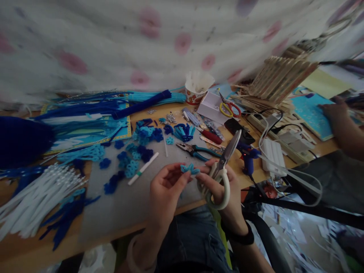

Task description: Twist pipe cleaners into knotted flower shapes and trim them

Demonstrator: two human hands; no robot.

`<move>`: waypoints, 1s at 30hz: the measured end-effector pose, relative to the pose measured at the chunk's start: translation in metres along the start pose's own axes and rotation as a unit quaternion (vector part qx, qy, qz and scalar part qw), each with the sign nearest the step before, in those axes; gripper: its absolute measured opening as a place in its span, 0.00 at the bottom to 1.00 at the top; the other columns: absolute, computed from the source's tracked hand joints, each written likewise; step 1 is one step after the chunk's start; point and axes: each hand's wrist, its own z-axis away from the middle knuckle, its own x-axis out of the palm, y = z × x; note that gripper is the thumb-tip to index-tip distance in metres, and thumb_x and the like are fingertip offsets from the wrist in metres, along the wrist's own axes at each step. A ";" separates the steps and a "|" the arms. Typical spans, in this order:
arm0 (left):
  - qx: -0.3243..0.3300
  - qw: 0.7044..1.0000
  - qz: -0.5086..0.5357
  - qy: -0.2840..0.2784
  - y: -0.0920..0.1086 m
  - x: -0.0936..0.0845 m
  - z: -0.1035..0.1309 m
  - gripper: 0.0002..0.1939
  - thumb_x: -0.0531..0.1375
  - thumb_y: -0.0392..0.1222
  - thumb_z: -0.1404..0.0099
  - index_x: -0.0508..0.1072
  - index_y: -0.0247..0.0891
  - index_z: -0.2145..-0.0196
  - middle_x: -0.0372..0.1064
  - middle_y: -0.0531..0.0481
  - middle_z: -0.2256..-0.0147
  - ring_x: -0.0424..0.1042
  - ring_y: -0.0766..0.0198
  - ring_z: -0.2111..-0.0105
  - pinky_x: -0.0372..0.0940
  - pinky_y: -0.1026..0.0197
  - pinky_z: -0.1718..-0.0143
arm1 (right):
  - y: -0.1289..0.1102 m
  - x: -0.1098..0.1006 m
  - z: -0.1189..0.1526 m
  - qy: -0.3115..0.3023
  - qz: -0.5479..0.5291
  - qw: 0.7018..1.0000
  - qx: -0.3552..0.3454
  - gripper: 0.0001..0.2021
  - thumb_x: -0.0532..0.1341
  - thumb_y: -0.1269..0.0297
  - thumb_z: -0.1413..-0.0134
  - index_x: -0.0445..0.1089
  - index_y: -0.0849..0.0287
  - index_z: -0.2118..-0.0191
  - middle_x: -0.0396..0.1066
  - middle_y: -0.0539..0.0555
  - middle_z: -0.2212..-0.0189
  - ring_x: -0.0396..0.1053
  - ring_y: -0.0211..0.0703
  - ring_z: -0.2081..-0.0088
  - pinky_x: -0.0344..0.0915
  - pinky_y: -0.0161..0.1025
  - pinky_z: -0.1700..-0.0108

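A small light-blue pipe-cleaner flower (pixel 190 169) is pinched between the thumb and fingers of my left hand (pixel 169 185). My right hand (pixel 224 189) has white-handled scissors (pixel 224 167) hooked in it, blades pointing up and away. The fingertips of that hand also touch the flower's right side. On the grey mat (pixel 113 212) beyond my hands lie several light and dark blue fuzzy flowers (pixel 142 138). A white pen-like stick (pixel 143 168) rests left of my left hand, and blue-handled pliers (pixel 196 149) lie just beyond the flower.
Bundled white pipe cleaners (pixel 36 201) lie at the left. A blue glue gun (pixel 248 157) and a power strip (pixel 284 140) with loose cables stand right of the scissors. Farther back are a paper cup (pixel 196 91) and craft sticks (pixel 278 79). Another person's hand (pixel 338 113) rests at far right.
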 end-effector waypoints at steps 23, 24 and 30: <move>0.074 0.974 -0.192 -0.095 0.015 -0.040 -0.009 0.11 0.70 0.41 0.43 0.84 0.42 0.60 0.83 0.49 0.65 0.80 0.61 0.68 0.74 0.61 0.63 | -0.015 0.008 -0.007 -0.090 0.059 0.994 0.006 0.18 0.77 0.59 0.60 0.72 0.53 0.65 0.81 0.50 0.74 0.80 0.47 0.71 0.75 0.40 0.68; 0.068 0.969 -0.195 -0.134 0.018 -0.044 -0.010 0.15 0.71 0.40 0.44 0.84 0.43 0.57 0.83 0.48 0.62 0.80 0.60 0.65 0.74 0.62 0.61 | -0.016 0.007 -0.007 -0.101 0.062 0.993 0.013 0.17 0.77 0.59 0.60 0.72 0.53 0.65 0.81 0.50 0.74 0.80 0.46 0.72 0.75 0.39 0.69; 0.018 0.931 -0.199 -0.306 0.031 -0.059 -0.024 0.15 0.64 0.49 0.33 0.83 0.44 0.52 0.82 0.44 0.54 0.79 0.55 0.54 0.73 0.57 0.53 | -0.021 0.003 -0.010 -0.153 0.018 0.985 0.076 0.19 0.78 0.65 0.63 0.71 0.54 0.65 0.79 0.47 0.76 0.76 0.39 0.76 0.71 0.35 0.72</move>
